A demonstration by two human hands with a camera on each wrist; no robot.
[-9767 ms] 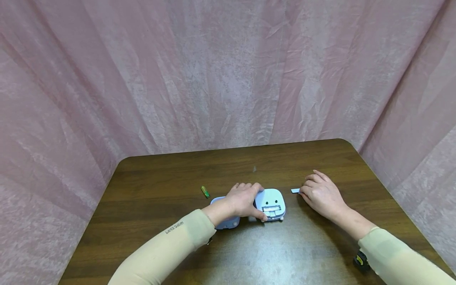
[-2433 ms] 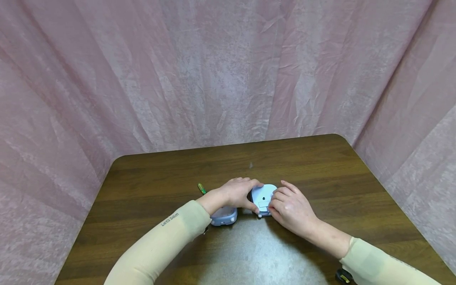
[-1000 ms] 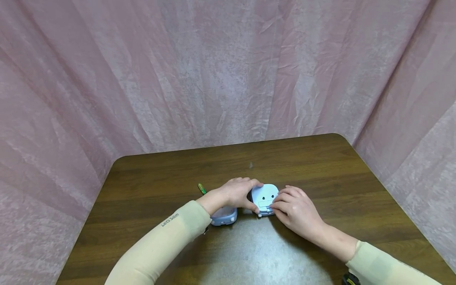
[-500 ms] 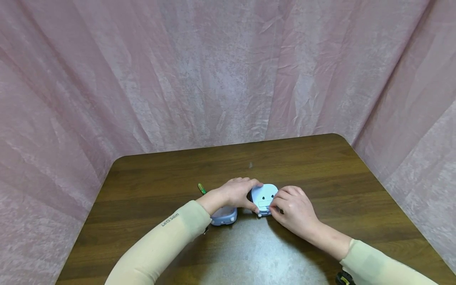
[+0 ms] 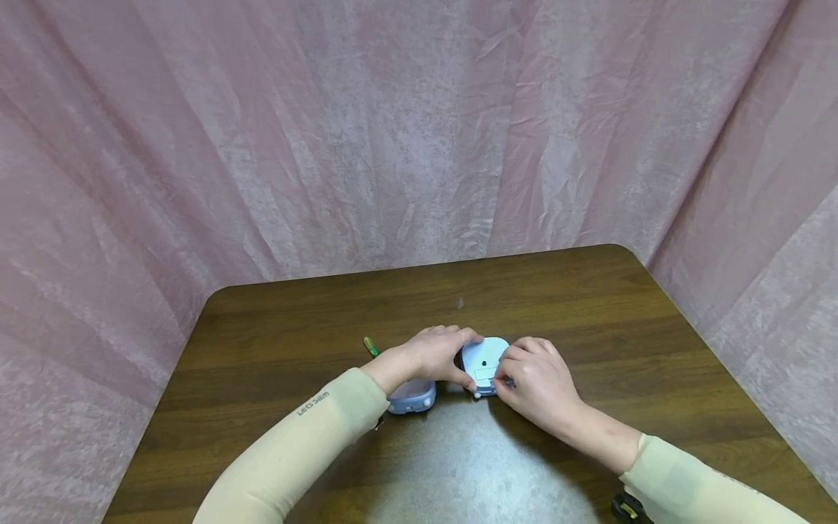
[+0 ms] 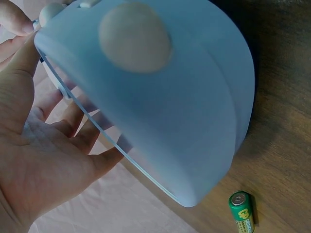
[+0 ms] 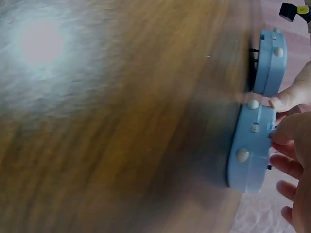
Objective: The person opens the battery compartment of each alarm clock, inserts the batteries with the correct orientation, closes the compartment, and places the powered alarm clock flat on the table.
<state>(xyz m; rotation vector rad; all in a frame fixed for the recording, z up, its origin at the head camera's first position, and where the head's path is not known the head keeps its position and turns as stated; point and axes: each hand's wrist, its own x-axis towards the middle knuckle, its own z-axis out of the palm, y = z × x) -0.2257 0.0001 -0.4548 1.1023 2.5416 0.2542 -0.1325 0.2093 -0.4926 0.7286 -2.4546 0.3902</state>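
Note:
A light blue, rounded case (image 5: 483, 353) lies on the table with its back up, showing a dark screw hole and a pale battery cover (image 5: 484, 374). My left hand (image 5: 435, 356) grips its left side between thumb and fingers. My right hand (image 5: 538, 382) is at its lower right, thumb and forefinger pinching at the cover's edge; the fingers hide that corner. In the right wrist view the case (image 7: 249, 150) shows white round feet. Under my left wrist sits a second light blue case (image 5: 412, 402), which fills much of the left wrist view (image 6: 194, 107).
A green battery (image 6: 242, 212) lies on the wood beyond the second case, also visible in the head view (image 5: 370, 346). The brown wooden table (image 5: 314, 313) ends at a pink curtain (image 5: 419, 145) behind it.
Earlier my right hand held the pale cover off to the right, with the battery compartment uncovered. Now the cover lies over the compartment. Lately only my right fingers shift slightly; the left hand stays.

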